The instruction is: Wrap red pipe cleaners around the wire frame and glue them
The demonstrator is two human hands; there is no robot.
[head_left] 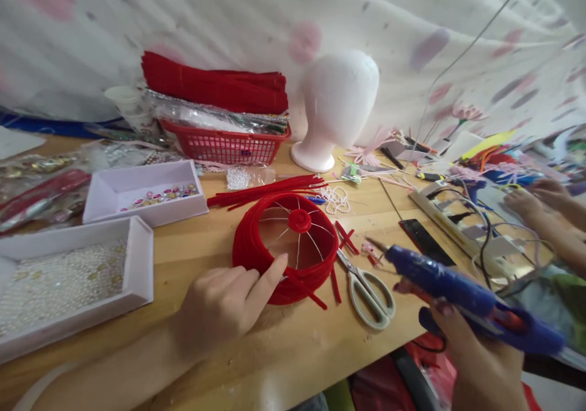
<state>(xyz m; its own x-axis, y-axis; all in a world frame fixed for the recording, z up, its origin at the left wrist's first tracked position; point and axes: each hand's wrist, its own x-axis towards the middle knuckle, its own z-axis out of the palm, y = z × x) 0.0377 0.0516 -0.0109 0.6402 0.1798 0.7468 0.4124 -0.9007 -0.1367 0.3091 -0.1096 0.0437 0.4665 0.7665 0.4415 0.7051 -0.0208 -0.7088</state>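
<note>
A round red piece wrapped in fuzzy pipe cleaners [247,240], with thin white wire spokes meeting at a red centre disc, sits on the table. My left hand [224,301] grips its near rim, the index finger laid over the edge and the other fingers curled against the outside wall. Loose red pipe-cleaner ends stick out beside that fingertip. On the right, my right hand [476,344] is closed around a blue hot glue gun [448,283], its nozzle pointing left toward the red piece without touching it. Scissors [372,298] with pale handles lie between the two.
White boxes of beads [145,283] and gems [141,194] stand at left. Behind are a red basket [229,145] and a white foam head [339,99]. Red pipe cleaners [270,190], a dark phone-like slab [425,240] and a power strip [451,228] lie around. Another person's hands [526,206] are at far right.
</note>
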